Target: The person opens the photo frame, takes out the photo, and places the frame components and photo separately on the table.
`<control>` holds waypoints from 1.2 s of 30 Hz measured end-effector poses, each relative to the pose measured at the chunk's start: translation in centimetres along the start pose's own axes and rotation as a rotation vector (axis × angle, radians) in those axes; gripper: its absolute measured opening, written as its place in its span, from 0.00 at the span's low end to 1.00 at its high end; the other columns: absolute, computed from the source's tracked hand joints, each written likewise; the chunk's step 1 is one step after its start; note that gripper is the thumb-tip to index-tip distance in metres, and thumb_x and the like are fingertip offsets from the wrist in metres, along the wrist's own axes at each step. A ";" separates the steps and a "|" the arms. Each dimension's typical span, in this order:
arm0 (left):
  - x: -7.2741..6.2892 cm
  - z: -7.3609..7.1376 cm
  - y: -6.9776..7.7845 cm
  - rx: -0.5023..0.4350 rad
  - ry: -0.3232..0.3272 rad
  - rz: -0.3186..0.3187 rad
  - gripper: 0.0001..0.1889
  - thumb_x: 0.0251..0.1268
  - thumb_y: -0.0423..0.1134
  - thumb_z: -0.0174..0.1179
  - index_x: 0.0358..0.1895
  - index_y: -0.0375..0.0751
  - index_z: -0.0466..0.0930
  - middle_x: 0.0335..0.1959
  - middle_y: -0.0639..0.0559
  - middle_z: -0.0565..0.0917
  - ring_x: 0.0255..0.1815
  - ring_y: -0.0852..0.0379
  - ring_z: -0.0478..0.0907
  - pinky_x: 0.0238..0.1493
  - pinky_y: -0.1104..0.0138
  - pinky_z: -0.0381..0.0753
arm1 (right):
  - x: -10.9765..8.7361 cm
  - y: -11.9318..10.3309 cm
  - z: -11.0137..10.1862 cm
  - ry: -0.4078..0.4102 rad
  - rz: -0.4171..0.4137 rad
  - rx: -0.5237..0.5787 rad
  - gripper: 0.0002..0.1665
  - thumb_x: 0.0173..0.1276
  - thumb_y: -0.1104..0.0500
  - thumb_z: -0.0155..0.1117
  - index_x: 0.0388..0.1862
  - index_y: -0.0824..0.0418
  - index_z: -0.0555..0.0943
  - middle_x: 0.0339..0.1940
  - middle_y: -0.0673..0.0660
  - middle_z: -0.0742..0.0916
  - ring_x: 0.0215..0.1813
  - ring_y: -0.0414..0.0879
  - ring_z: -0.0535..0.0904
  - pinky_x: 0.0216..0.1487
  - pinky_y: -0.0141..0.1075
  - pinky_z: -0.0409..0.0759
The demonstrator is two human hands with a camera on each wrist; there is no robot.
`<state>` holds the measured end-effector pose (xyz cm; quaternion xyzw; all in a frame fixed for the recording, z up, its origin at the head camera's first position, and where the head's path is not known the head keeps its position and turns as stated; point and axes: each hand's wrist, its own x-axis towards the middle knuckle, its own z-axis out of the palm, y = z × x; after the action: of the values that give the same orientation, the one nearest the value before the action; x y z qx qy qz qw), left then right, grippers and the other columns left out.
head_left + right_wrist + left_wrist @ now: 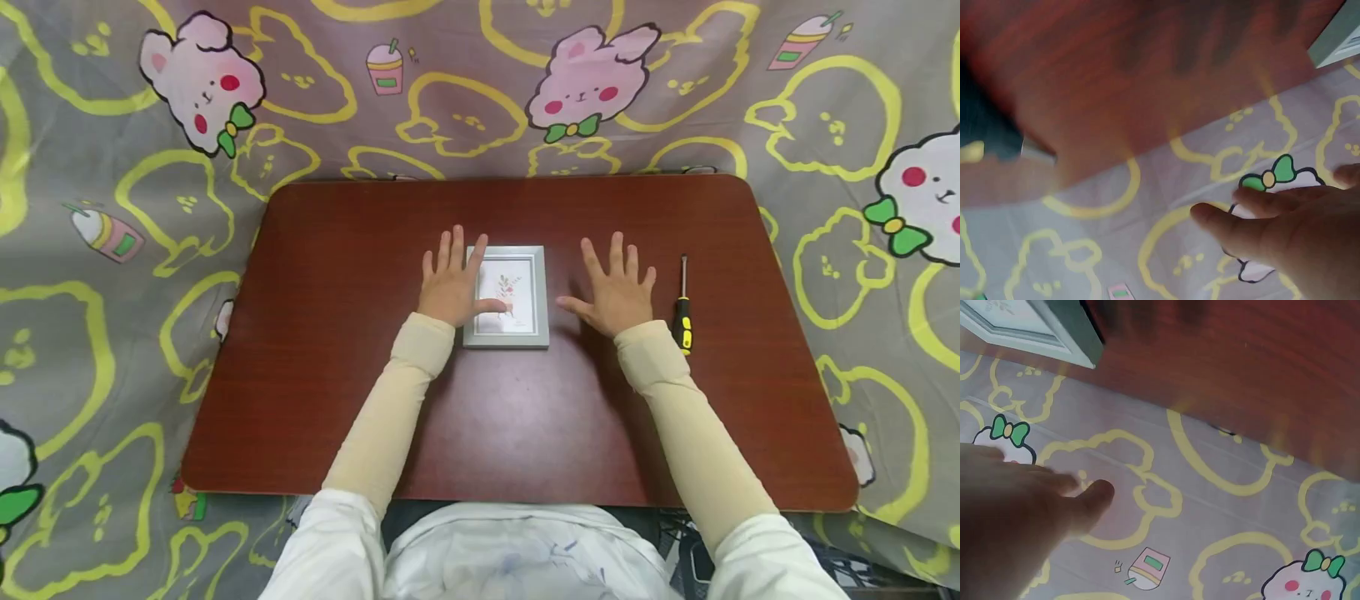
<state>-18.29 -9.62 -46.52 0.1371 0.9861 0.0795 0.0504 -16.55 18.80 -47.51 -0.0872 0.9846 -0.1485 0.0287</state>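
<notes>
A silver-grey picture frame [542, 292] with a small floral print lies face up on the table. My left hand [450, 287] is over the frame's left edge, fingers spread and thumb stretched across the print; whether it touches the frame I cannot tell. To the right of the frame, my right hand [618, 292] is held with fingers spread, holding nothing. A screwdriver [682, 321] with a black and yellow handle lies right of that hand, its shaft pointing away from me. The right wrist view shows the screwdriver [985, 128] blurred at the left edge.
The reddish-brown wooden table [337, 400] has rounded corners. Behind it and at both sides hangs a grey cloth [67, 333] printed with yellow outlines and cartoon rabbits. Dark items [697, 558] show below the table's front edge at the right.
</notes>
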 end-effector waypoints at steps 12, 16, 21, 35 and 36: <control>-1.1 2.0 0.5 -0.051 0.005 -0.152 0.20 0.68 0.44 0.65 0.57 0.36 0.78 0.41 0.40 0.85 0.41 0.41 0.84 0.39 0.50 0.82 | 0.7 -3.3 3.2 -0.167 0.028 0.274 0.30 0.75 0.53 0.55 0.65 0.75 0.74 0.60 0.74 0.80 0.64 0.68 0.74 0.65 0.57 0.69; -1.3 2.6 0.8 -0.099 -0.037 -0.168 0.19 0.70 0.43 0.64 0.57 0.35 0.78 0.42 0.40 0.85 0.41 0.42 0.84 0.40 0.50 0.83 | 1.0 -4.3 4.3 -0.189 0.063 0.289 0.28 0.75 0.53 0.54 0.61 0.75 0.76 0.56 0.73 0.82 0.59 0.66 0.77 0.61 0.57 0.72; -1.2 3.1 0.6 -0.131 -0.046 -0.176 0.21 0.71 0.42 0.61 0.61 0.34 0.75 0.47 0.39 0.83 0.44 0.41 0.83 0.44 0.50 0.82 | 1.2 -5.3 4.9 -0.151 0.107 0.319 0.27 0.72 0.50 0.55 0.52 0.75 0.79 0.49 0.72 0.83 0.54 0.65 0.78 0.56 0.56 0.74; -1.3 1.1 2.9 -0.015 0.027 -0.182 0.22 0.71 0.46 0.62 0.62 0.38 0.77 0.50 0.39 0.80 0.43 0.43 0.82 0.36 0.52 0.83 | 0.6 -6.6 2.7 -0.098 0.271 0.777 0.36 0.73 0.53 0.51 0.75 0.70 0.66 0.63 0.70 0.80 0.39 0.58 0.83 0.30 0.47 0.85; -1.3 0.7 3.4 -0.028 0.039 -0.147 0.23 0.72 0.47 0.61 0.65 0.39 0.76 0.50 0.39 0.80 0.43 0.43 0.82 0.36 0.51 0.83 | 0.6 -6.7 2.5 -0.092 0.275 0.795 0.35 0.74 0.53 0.49 0.75 0.69 0.66 0.60 0.70 0.81 0.35 0.58 0.83 0.27 0.47 0.85</control>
<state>-16.08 -6.66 -46.53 0.0622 0.9930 0.0922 0.0390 -15.81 11.65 -47.90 0.0563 0.8508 -0.5076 0.1237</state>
